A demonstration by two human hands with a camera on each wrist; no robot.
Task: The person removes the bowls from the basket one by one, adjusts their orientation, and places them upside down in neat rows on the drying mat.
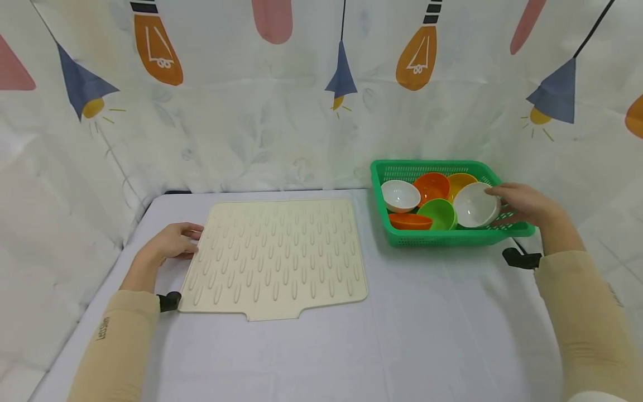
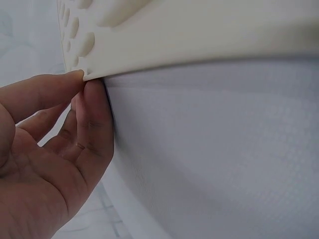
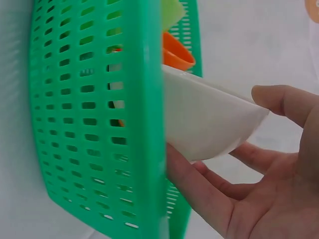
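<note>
A cream mat (image 1: 273, 251) with raised oblong bumps lies on the table. My left hand (image 1: 176, 241) is at its left edge; in the left wrist view the thumb and forefinger pinch the mat's edge (image 2: 149, 62). At the right, a green basket (image 1: 452, 239) holds several small bowls. My right hand (image 1: 524, 206) grips a white bowl (image 1: 469, 206) at the basket's right end. Seen from the right wrist, the thumb is at the bowl's rim and the fingers are under its side, with the bowl (image 3: 209, 114) tilted.
Also in the basket are another white bowl (image 1: 400, 194), orange bowls (image 1: 432, 187), a yellow bowl (image 1: 460, 181) and a green bowl (image 1: 438, 213). A white cloth (image 1: 341, 357) covers the table. Behind it hangs a curtain (image 1: 226, 139) printed with lamps and bulbs.
</note>
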